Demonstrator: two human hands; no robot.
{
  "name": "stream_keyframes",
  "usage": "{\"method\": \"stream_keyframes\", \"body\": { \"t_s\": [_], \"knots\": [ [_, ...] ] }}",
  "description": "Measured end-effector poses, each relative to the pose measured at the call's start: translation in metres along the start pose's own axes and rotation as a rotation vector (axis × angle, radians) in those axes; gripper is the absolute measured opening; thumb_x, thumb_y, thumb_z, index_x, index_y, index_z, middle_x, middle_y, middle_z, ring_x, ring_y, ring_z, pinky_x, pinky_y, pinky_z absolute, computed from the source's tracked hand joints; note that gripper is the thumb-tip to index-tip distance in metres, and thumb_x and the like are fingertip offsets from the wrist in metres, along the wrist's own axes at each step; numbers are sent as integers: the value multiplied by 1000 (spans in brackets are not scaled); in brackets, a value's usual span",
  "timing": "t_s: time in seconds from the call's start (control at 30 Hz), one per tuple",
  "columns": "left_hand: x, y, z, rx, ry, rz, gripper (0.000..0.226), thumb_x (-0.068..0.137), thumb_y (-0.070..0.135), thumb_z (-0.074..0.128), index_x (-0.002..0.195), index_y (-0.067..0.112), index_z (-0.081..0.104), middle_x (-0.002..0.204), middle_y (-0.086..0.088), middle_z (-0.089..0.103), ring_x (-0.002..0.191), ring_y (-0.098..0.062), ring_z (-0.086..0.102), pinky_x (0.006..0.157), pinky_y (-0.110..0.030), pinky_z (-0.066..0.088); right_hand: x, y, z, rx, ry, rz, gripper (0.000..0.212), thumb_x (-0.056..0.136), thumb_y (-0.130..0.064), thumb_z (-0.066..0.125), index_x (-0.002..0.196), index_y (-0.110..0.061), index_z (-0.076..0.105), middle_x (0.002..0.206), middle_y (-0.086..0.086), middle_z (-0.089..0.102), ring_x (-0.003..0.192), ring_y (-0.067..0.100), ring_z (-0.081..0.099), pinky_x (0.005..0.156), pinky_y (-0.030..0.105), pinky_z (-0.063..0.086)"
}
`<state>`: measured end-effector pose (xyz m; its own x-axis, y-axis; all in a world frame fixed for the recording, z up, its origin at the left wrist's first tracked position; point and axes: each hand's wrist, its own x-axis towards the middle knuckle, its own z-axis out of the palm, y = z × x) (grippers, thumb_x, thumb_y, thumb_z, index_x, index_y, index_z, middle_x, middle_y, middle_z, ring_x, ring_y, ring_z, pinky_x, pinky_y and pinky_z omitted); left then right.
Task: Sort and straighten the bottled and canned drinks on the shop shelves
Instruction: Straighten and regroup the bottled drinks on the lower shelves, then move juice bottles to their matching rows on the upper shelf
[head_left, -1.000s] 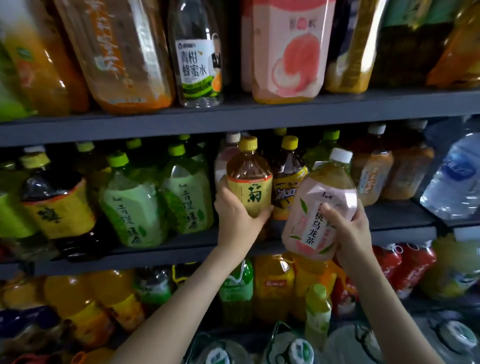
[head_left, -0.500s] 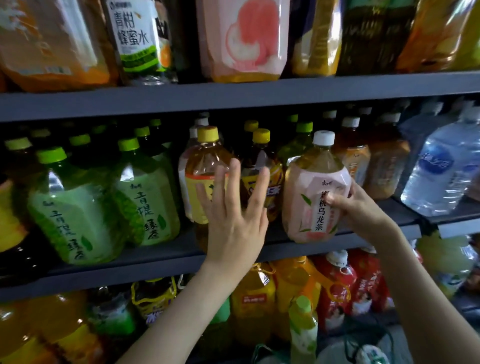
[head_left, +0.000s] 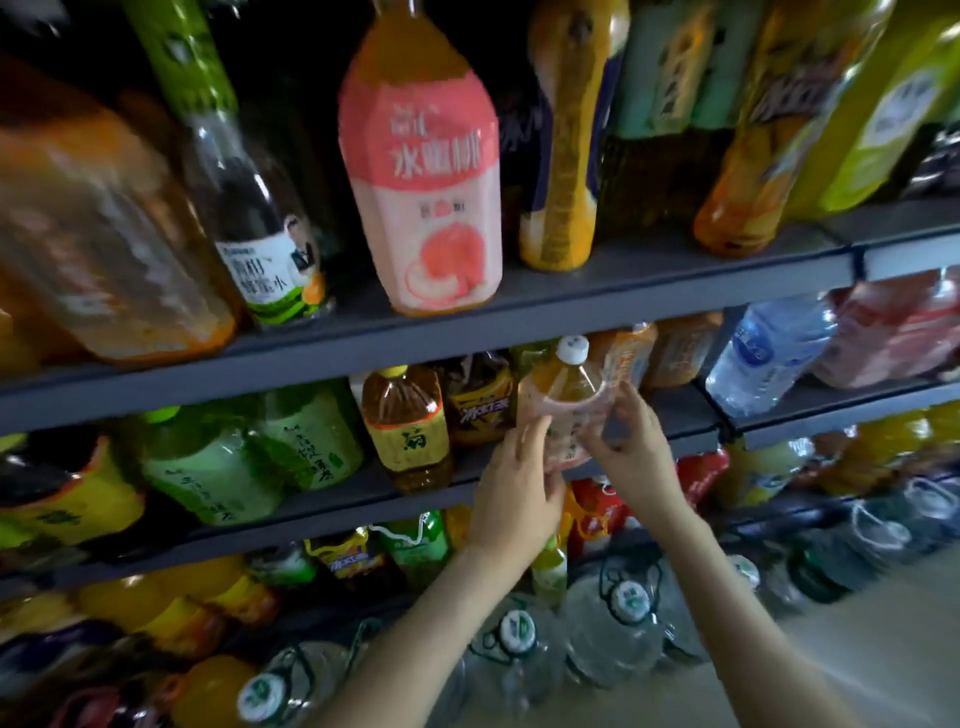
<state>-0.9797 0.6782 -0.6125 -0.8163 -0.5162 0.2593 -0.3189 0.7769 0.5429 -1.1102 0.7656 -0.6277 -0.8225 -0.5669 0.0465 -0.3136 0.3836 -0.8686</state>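
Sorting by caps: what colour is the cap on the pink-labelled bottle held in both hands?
White plastic cap, best seen in the head view.

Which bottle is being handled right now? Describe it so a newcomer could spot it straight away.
On the middle grey shelf, right of the yellow-capped amber bottle, is a pink-labelled bottle held by the left hand and right hand. Its pink label and white cap set it apart from the yellow-labelled bottles beside it.

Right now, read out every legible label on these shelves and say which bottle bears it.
"水蜜桃": large pink bottle.
"蜂蜜水": clear bottle.
"菊": yellow-label bottle.
"冰红茶": dark bottle.
Too blurred: held bottle, green bottles, water bottle.
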Motion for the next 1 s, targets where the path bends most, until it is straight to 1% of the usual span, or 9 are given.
{"method": "stream_keyframes", "body": {
  "t_s": [0.1,0.2,0.3,0.37,0.43,0.63,0.73,0.9,1.0],
  "knots": [
    [7,33,-50,-52,-71,-201,51,93,25,55,140,17,36,133,-7,50,117,-25,53,87,-31,43,-27,-48,-11,-77,-13,90,70,85,-10,67,146,-11,31,140,12,42,130,27,40,98,30,36],
    [12,62,-106,-94,-146,-247,41,92,26,57,131,18,45,124,-5,59,108,-24,58,82,-31,45,-54,-105,-30,-87,-38,122,39,88,-12,61,125,-10,52,118,8,58,108,26,57,81,28,44],
    [15,88,-170,-142,-209,-261,36,92,28,58,126,20,50,119,0,62,108,-19,60,87,-32,49,-75,-174,-60,-82,-58,-3,16,89,-17,64,105,-13,63,90,-10,61,83,9,60,67,6,41],
    [17,108,-222,-144,-205,-265,35,93,33,56,125,22,48,115,1,63,102,-18,61,82,-35,51,-81,-230,-83,-64,-83,-78,16,89,-15,64,105,-13,64,89,-9,60,77,3,56,65,0,39],
    [20,127,-273,-129,-157,-243,34,93,34,55,125,23,48,109,1,63,94,-17,62,73,-34,51,-80,-282,-101,-26,-94,-142,18,89,-12,64,106,-14,63,93,-5,62,81,5,58,67,-1,39],
    [30,150,-395,-187,80,-223,26,92,29,59,116,19,56,96,12,60,90,-9,63,78,-22,49,-79,-408,-114,68,-132,-328,17,90,-13,64,101,-24,58,89,-22,59,80,-10,57,68,2,42],
    [37,144,-451,-186,167,-210,28,92,30,59,118,21,56,101,8,63,91,-7,64,78,-24,52,-81,-465,-108,99,-101,-403,15,90,-18,64,103,-24,59,89,-22,60,82,-16,56,69,1,42],
    [41,122,-551,-131,353,-80,29,92,29,59,119,19,56,99,9,62,90,-8,63,79,-23,52,-85,-565,-85,147,-37,-587,13,90,-22,63,102,-25,59,88,-15,62,82,-7,57,68,5,43],
    [45,101,-612,-68,517,-27,29,90,26,62,117,18,58,94,11,62,86,-6,63,78,-21,51,-82,-622,-65,200,67,-675,15,88,-15,65,101,-19,60,85,-9,63,77,-3,57,68,6,43]
  ]
}}
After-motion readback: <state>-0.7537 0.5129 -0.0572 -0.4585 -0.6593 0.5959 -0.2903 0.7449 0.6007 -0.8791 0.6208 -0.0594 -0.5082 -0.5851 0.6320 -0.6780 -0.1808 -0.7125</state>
